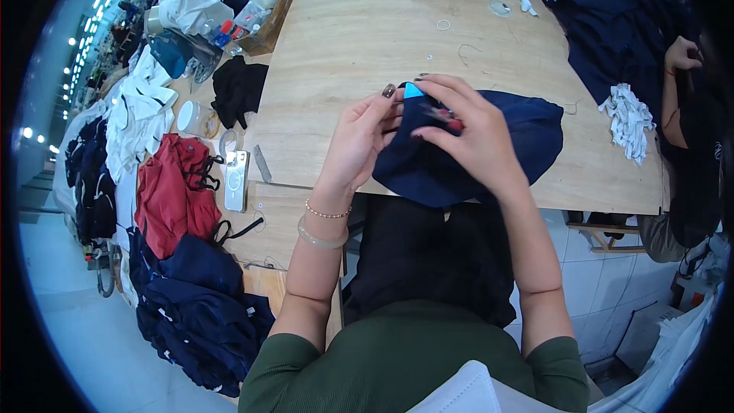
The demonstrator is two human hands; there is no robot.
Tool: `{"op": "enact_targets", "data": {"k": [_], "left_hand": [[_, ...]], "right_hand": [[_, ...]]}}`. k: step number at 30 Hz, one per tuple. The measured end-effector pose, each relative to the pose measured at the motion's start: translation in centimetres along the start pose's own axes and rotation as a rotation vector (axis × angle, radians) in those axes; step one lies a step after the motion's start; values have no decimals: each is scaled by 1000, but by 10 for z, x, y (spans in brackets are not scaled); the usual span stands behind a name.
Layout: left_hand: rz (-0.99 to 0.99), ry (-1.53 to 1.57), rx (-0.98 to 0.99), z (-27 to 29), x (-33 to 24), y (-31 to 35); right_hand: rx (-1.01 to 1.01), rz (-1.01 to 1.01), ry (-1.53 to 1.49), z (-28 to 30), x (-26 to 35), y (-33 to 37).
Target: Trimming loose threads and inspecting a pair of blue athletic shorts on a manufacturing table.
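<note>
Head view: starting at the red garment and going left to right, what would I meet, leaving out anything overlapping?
Red garment, smartphone, left hand, right hand, bundle of white fabric strips, co-worker's hand.

Soft matt navy cloth (pixel 527 134), smooth pale wooden bench (pixel 359 38), glossy-backed phone (pixel 236 183), wrinkled red fabric (pixel 176 191), shiny plastic tub (pixel 189 118)

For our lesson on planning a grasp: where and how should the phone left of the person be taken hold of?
Probably across its long edges near the lower end, coming from above and the right: the phone lies flat and narrow, while the red garment crowds its left.
</note>
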State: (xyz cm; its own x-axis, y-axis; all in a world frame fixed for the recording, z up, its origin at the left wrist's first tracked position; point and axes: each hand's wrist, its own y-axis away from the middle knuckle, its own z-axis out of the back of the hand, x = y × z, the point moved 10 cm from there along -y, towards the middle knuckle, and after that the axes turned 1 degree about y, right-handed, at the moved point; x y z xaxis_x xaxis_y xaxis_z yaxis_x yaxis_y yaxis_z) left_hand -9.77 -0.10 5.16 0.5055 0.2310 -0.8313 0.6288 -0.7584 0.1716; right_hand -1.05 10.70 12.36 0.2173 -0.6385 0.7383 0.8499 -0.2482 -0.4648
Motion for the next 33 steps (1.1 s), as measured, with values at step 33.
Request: {"op": "enact_targets", "data": {"k": [33], "left_hand": [[-517,-1536,-22,-26,112,53]], "right_hand": [[-250,-444,268,87,-88,140]]}}
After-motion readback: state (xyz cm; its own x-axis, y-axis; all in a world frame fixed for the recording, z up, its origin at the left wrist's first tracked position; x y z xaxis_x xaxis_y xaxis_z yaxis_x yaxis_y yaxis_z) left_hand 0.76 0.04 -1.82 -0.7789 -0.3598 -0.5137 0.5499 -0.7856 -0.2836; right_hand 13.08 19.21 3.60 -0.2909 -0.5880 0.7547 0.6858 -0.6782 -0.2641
